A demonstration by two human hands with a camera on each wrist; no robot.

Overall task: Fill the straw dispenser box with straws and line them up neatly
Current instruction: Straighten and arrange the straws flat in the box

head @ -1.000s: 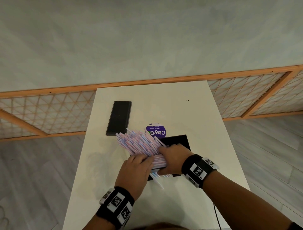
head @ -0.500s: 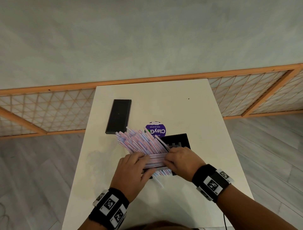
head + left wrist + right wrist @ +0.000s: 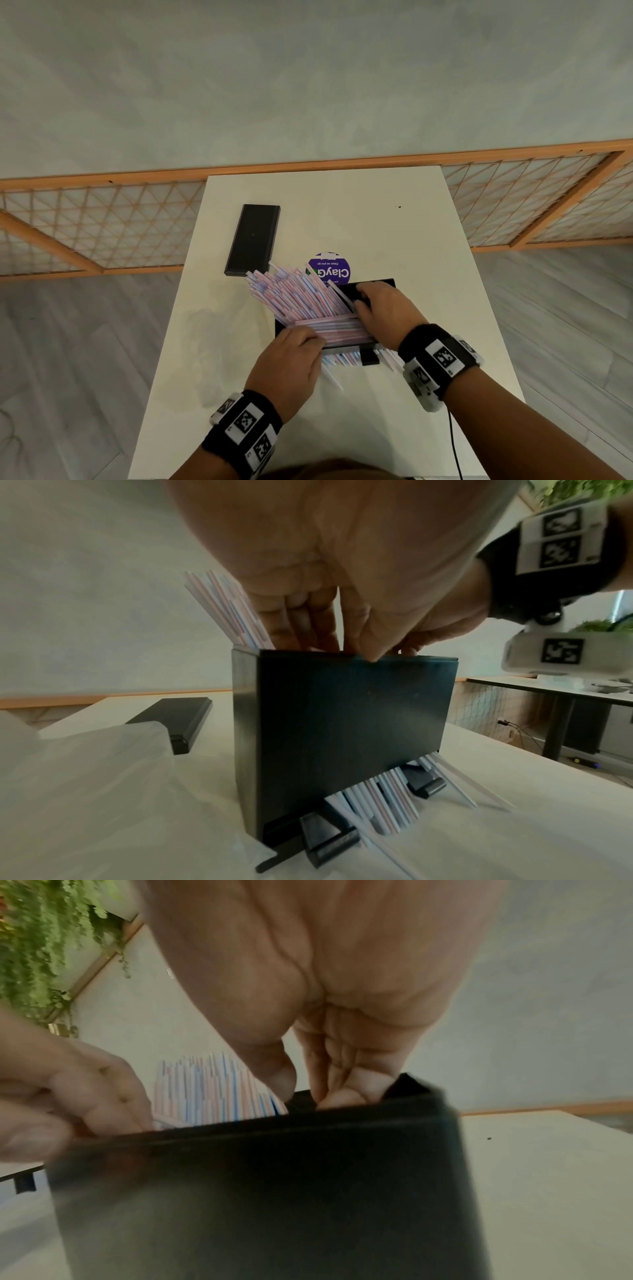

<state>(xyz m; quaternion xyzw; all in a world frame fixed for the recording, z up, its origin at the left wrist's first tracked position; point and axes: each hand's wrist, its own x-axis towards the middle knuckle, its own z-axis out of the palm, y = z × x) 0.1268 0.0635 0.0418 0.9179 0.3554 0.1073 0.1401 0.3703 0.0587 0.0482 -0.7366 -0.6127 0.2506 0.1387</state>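
Reaches right hand down behind black straw dispenser box's top rim, fingers bent near its right corner. Left hand at rim's left end, just beside upright striped straws.

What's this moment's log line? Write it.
pink-and-blue striped straws: slanting from black rectangular dispenser box | left hand: pressing some flat | right hand: fingers inside box

Dim, soft indoor light falls evenly, and faint shadows smudge the table toward its left edge. The head view bows straight lines at its edges. The right wrist view shows the straw dispenser box blurred and dark.
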